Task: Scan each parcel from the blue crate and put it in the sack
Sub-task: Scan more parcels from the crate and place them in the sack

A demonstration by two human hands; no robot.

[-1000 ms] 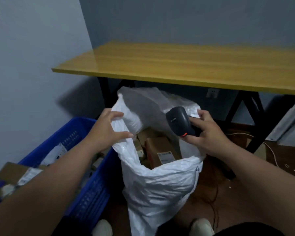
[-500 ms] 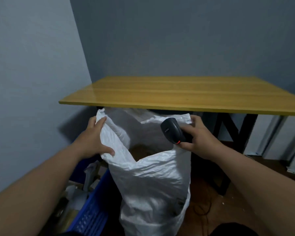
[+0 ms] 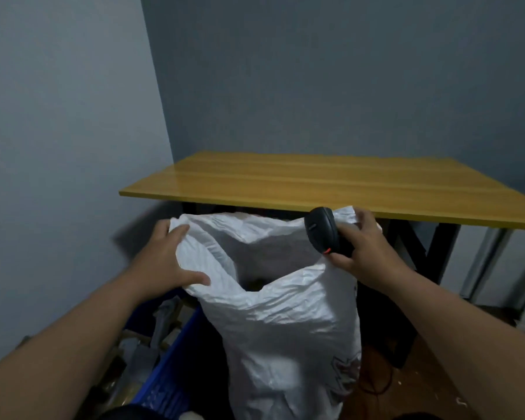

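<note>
White sack is held open: left hand grips its rim, right hand clasps scanner and rim. Next, probably, another parcel from the crate.

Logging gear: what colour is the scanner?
Black, with a small red spot: scanner, held in the right hand, head view.
</note>
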